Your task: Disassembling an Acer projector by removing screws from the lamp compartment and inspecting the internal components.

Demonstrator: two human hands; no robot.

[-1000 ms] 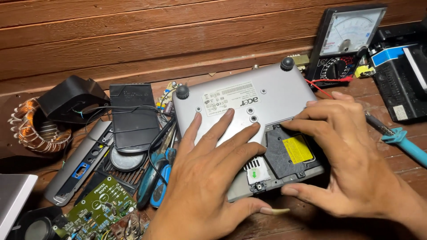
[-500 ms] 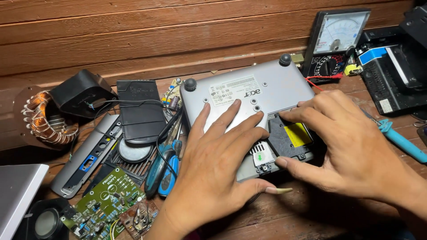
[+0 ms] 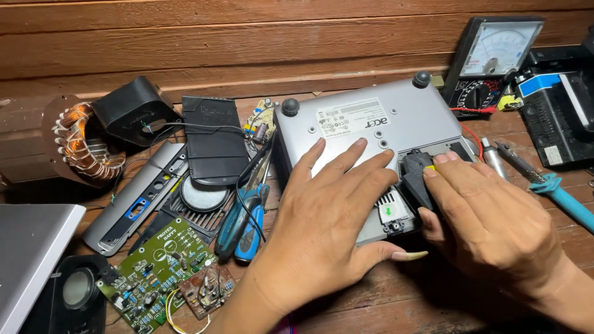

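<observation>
We press our left hand (image 3: 328,210) flat, fingers spread, on the upturned grey device (image 3: 365,145) at centre. Our right hand (image 3: 489,216) grips the black module (image 3: 416,176), which sits tilted, partly raised, not yet free of its bay.

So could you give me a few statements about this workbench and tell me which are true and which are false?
1. The left hand lies flat on the grey device. True.
2. The right hand grips the blue-handled pliers. False: the pliers lie untouched left of the device; the right hand is on a black part at its open compartment.
3. A green circuit board lies at lower left. True.
4. The analog meter sits on the device. False: the meter stands behind it, against the wooden wall.
</observation>
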